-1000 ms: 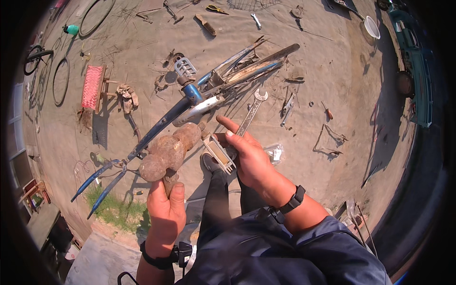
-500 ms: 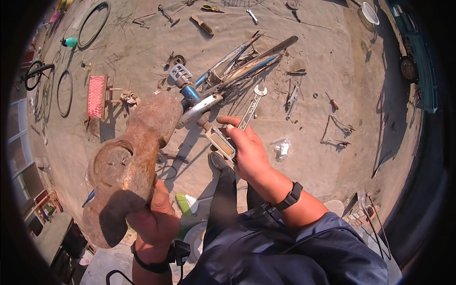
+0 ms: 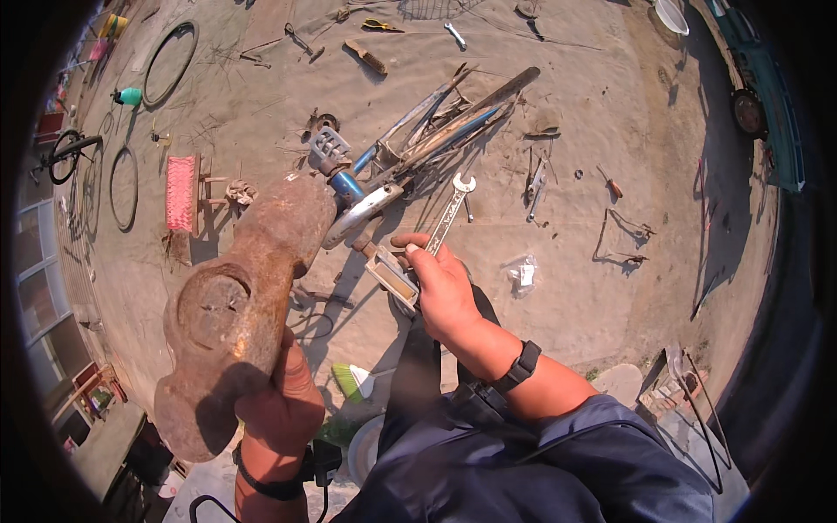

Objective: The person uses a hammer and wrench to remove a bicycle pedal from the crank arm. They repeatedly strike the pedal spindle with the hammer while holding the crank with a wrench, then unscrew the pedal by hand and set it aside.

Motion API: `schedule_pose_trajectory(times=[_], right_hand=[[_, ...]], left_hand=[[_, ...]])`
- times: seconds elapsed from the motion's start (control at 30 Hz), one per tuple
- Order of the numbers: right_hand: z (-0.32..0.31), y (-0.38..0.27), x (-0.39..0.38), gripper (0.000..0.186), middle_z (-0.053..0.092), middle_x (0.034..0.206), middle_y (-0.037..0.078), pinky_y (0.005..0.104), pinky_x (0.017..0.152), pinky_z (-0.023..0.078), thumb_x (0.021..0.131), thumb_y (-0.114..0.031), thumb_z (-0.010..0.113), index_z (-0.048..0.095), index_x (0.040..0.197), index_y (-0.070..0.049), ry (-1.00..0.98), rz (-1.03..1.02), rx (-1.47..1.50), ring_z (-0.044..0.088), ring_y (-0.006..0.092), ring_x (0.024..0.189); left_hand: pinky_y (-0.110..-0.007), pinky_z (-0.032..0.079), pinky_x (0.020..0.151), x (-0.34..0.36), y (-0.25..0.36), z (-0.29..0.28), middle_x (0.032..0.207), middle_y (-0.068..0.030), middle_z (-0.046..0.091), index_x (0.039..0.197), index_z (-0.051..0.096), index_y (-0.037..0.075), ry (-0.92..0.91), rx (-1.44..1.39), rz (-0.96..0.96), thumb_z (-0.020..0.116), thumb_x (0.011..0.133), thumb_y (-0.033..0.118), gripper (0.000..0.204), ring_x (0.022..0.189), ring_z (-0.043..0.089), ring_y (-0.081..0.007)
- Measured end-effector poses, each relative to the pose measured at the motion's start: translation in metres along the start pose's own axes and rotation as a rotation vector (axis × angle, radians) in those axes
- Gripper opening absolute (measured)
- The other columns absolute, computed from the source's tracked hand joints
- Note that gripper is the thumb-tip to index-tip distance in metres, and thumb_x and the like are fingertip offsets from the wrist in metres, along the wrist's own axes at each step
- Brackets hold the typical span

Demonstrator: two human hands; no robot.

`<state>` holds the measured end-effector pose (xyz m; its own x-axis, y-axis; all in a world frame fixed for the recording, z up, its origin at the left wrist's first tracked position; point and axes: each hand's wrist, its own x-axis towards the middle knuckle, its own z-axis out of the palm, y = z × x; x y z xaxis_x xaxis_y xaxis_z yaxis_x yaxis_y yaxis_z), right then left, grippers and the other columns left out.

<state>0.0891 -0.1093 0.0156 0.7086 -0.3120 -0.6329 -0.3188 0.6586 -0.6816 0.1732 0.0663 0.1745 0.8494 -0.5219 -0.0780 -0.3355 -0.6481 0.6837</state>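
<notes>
Close to the camera looms a big rusty hammer (image 3: 240, 296), its head spanning the left middle of the view. My left hand (image 3: 283, 392) is closed on it from below; the handle is mostly hidden behind the head. My right hand (image 3: 445, 292) grips an open-end wrench (image 3: 449, 218), jaw pointing up and away. The same hand is also wrapped at a bike pedal (image 3: 392, 277) on the near side of a crank; its fingers beneath are hidden. The pedal belongs to a worn bicycle frame (image 3: 436, 144) with blue tubing, and a second pedal (image 3: 327, 144) shows on its far side.
A red woven stool (image 3: 181, 193) and bike tyres (image 3: 168, 65) lie left. On the ground ahead are a brush (image 3: 364, 57), pliers (image 3: 382, 25) and another wrench (image 3: 454, 35). A screwdriver (image 3: 615, 186) and plastic bag (image 3: 523, 275) lie right. A green broom head (image 3: 350, 382) is near my legs.
My right hand, with the wrench, has shifted slightly left and down in the view. The hammer stays in my left hand almost in place. Both grips are unchanged.
</notes>
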Motion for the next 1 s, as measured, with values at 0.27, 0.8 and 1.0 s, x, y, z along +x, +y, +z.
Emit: schedule_pose_trajectory(times=[0.27,0.8,1.0], right_hand=[[0.003,0.015,-0.002,0.028,0.064,0.106,0.005,0.0297,0.09,0.046,0.107,-0.025,0.052,0.063,0.122,-0.004,0.027,-0.037,-0.026,0.056,0.012,0.097],[-0.002,0.007,0.003,0.025,0.065,0.106,0.006,0.03,0.091,0.048,0.107,-0.022,0.052,0.062,0.118,-0.002,0.062,-0.077,0.006,0.059,0.0137,0.098],[0.004,0.006,0.002,0.024,0.065,0.106,0.006,0.031,0.093,0.047,0.106,-0.021,0.052,0.062,0.117,-0.002,0.053,-0.099,-0.049,0.058,0.0143,0.099]], left_hand=[[-0.04,0.051,0.077,0.003,-0.013,0.011,0.098,-0.0102,0.063,0.117,0.057,-0.002,0.004,0.107,0.014,0.062,0.106,0.024,0.029,0.083,0.062,-0.025],[-0.018,0.038,0.058,-0.002,0.009,-0.002,0.085,-0.0011,0.051,0.109,0.053,0.004,0.207,-0.346,-0.126,0.067,0.102,0.044,0.043,0.066,0.045,-0.005],[-0.039,0.051,0.067,-0.007,-0.042,0.026,0.083,-0.0139,0.061,0.119,0.055,0.001,-0.148,0.223,-0.032,0.066,0.103,0.026,0.032,0.074,0.064,-0.0254]])
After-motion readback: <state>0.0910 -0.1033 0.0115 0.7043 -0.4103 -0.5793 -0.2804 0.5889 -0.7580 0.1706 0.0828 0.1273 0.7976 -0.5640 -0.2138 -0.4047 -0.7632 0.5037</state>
